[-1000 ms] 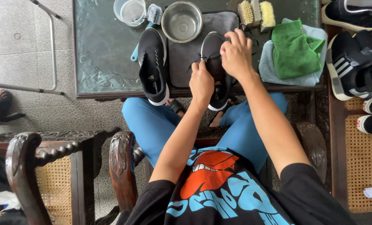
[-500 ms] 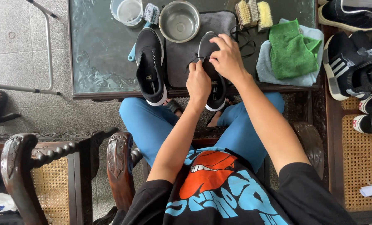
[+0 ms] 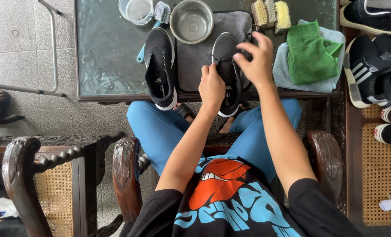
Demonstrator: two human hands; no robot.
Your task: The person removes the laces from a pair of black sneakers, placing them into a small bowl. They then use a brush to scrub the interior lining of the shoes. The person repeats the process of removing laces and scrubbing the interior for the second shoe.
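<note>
Water may be the first hazard: left of the fingers a clear plastic cup [image 3: 136, 10] and a steel bowl [image 3: 191, 21] stand on the glass table [image 3: 103, 52], with a blue-handled brush [image 3: 159, 15] between them, and a careless elbow or a tugged shoe could tip either onto the grey mat [image 3: 195, 61]. Nearer, a black slip-on shoe [image 3: 160, 66] lies just left of the left hand [image 3: 211, 85], its heel over the table edge, so a nudge might drop it. The left hand pinches the lace of the second black shoe [image 3: 227, 74], which lies directly under both hands, its heel also overhanging; the right hand [image 3: 256, 59] has its fingers curled closed on the lace near the toe end. Pulling hard could, I judge, drag this shoe off the edge or snag the lace in an eyelet. Right of the fingers sit 2 scrub brushes [image 3: 271, 13], a green cloth [image 3: 311, 52] and more sneakers [image 3: 371, 70], near enough to be swept aside.
</note>
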